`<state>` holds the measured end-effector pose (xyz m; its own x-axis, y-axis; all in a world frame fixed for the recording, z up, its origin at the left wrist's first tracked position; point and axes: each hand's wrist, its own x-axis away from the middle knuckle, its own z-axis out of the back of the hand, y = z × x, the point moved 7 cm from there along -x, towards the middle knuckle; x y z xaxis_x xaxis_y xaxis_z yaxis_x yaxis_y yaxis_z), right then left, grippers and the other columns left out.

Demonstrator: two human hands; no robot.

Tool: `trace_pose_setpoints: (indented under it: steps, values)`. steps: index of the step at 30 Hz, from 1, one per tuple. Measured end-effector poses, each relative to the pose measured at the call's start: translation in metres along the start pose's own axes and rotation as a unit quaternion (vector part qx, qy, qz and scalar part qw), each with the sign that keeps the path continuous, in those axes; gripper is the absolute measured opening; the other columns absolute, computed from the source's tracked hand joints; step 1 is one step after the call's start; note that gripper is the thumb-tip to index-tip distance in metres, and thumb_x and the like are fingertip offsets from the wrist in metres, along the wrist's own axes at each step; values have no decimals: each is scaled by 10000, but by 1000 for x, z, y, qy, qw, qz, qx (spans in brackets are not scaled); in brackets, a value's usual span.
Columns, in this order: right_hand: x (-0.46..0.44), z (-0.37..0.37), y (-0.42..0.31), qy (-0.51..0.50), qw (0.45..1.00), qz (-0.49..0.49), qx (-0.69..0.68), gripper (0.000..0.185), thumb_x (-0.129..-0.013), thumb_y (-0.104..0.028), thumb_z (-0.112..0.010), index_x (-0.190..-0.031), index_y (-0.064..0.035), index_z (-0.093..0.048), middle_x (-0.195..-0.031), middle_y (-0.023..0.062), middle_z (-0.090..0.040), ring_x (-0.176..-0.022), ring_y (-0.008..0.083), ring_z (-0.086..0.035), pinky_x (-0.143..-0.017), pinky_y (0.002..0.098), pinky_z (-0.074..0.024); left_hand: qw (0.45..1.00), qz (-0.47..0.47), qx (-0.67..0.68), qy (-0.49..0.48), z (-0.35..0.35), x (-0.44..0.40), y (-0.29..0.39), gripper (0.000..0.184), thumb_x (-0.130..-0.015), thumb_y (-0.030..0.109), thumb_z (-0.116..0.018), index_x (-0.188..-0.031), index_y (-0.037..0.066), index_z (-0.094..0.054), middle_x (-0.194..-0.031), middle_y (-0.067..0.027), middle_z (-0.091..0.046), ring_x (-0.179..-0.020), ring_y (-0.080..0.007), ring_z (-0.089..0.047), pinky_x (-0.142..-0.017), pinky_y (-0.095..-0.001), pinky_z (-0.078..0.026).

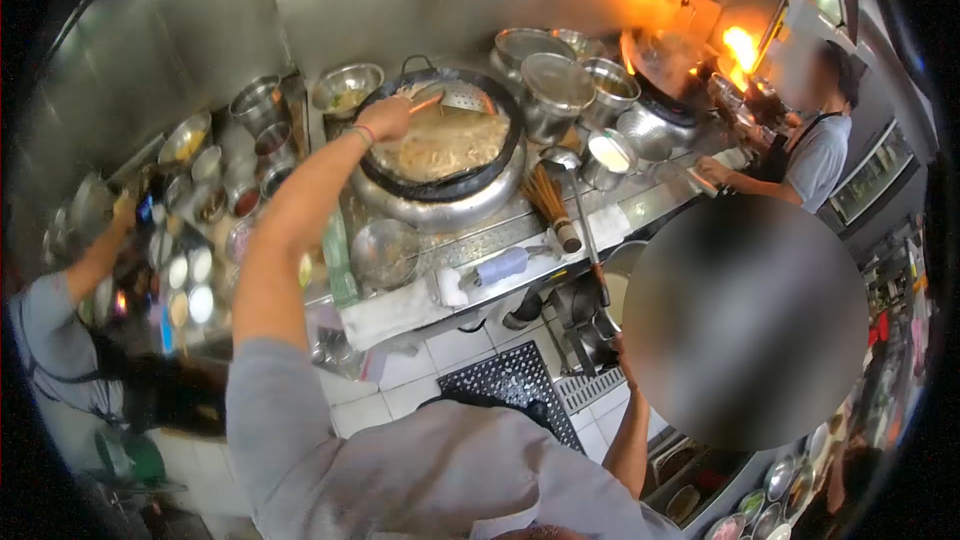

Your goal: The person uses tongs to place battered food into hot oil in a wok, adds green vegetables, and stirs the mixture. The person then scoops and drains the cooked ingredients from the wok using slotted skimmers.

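My left hand (385,119) reaches over a large wok (430,188) at the back counter, its fingers closed around an orange-brown handle (427,98). A perforated skimmer (464,95) lies just past that handle at the wok's far side; whether the two are one tool is hard to see. Cloudy, light brown liquid (440,145) with pale pieces fills the wok. Low on the right, my right hand (622,358) is beside a metal pot (592,328). A large blurred disc covers part of that hand, so its fingers and any grip are hidden.
A ladle (582,202) and a bamboo brush (550,205) lie right of the wok. Lidded pots (557,85) stand behind them. A co-worker (815,145) works near flames (740,48); another person (60,330) reaches over bowls at left. White cloths (400,312) line the counter edge.
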<state>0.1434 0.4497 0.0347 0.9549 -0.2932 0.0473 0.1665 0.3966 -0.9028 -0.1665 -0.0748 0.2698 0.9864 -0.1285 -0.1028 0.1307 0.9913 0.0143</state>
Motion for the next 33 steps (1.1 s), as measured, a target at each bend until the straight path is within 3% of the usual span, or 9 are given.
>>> trace_pose_setpoints:
  steps: [10, 14, 17, 19, 21, 25, 29, 31, 33]
  values:
    - [13, 8, 31, 9, 999, -37, -34, 242, -877, -157, -574, -1065, -6, -574, -822, 41, -589, -650, 106, -553, -550, 225, -451, 979, -130, 41, 149, 32, 80, -53, 369, -753, 137, -564, -1070, -42, -504, -808, -227, -617, -702, -336, -632, -612, -447, -483]
    - [20, -10, 37, -5, 999, -30, -42, 228, -874, -147, -569, -1055, -9, -583, -781, 16, -571, -637, 93, -534, -533, 222, -433, 914, 80, 380, -115, 7, 124, -55, 429, -753, 126, -566, -1132, -54, -478, -692, -87, -564, -424, -170, -500, -399, -312, -418]
    - [25, -29, 33, -28, 997, -21, -61, 177, -855, -144, -580, -965, -8, -608, -713, 11, -557, -601, 80, -501, -507, 232, -391, 935, 23, 353, -24, -88, 117, -111, 456, -750, 170, -587, -1143, -44, -498, -733, -40, -565, -613, -141, -552, -566, -294, -458]
    - [42, -26, -19, -1, 996, 67, 60, 245, -832, -203, -602, -912, 29, -603, -752, 125, -622, -689, 208, -586, -601, 334, -455, 921, 84, 359, -123, -29, 149, -46, 520, -736, 186, -603, -1192, -44, -503, -884, -105, -600, -779, -194, -549, -721, -336, -438]
    - [43, -24, 4, -17, 982, 75, 170, 303, -809, -232, -611, -984, 15, -608, -895, 187, -638, -848, 292, -613, -733, 388, -478, 932, -2, 363, -17, -48, 128, -64, 420, -771, 176, -593, -1145, -1, -523, -803, -64, -582, -605, -149, -513, -522, -311, -419]
    - [80, 25, 7, 5, 987, -93, -127, 333, -774, -136, -626, -1081, -11, -598, -875, 174, -650, -773, 298, -615, -718, 385, -480, 845, 161, 505, -63, -24, 129, -60, 533, -869, 329, -543, -1304, 62, -387, -729, -39, -472, -465, -109, -378, -412, -272, -329]
    - [126, 77, 64, 115, 963, -208, -127, 437, -737, -126, -663, -1151, -18, -572, -972, 193, -641, -895, 280, -611, -776, 368, -477, 829, 302, 469, -30, -28, 115, -71, 263, -925, 207, -427, -1139, 54, -439, -707, -33, -395, -461, -124, -330, -384, -272, -328]
    - [158, 101, 96, 205, 944, -185, 180, 533, -712, -157, -695, -1205, -24, -542, -1080, 211, -605, -1018, 268, -578, -846, 345, -460, 704, 202, 647, -210, -53, 135, -52, 296, -930, 283, -408, -1115, 61, -475, -731, -38, -468, -522, -141, -400, -430, -294, -363]
    - [184, 123, 126, 241, 935, -254, 57, 591, -702, -185, -712, -1236, -24, -519, -1145, 222, -572, -1077, 289, -551, -888, 337, -443, 519, 86, 764, -374, -62, 163, -34, 352, -935, 359, -389, -1092, 69, -511, -755, -43, -542, -583, -158, -470, -476, -316, -398]
